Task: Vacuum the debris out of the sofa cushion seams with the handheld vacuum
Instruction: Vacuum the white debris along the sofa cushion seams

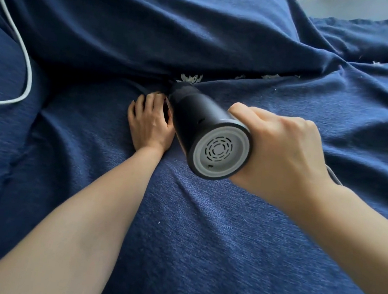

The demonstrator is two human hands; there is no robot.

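On the blue sofa (226,235), our right hand (281,154) grips the vacuum (198,120) at the seam (220,81); left hand (151,122) presses flat, fingers relaxed.

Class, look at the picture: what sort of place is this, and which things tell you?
Probably a living room at home: a sofa under a dark blue cover, white crumbs in its seam, a handheld vacuum.

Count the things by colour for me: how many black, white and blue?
Black: 1, the vacuum
White: 2, the cord and the crumbs in the seam, counted as one lot
Blue: 1, the sofa cover
Total: 4
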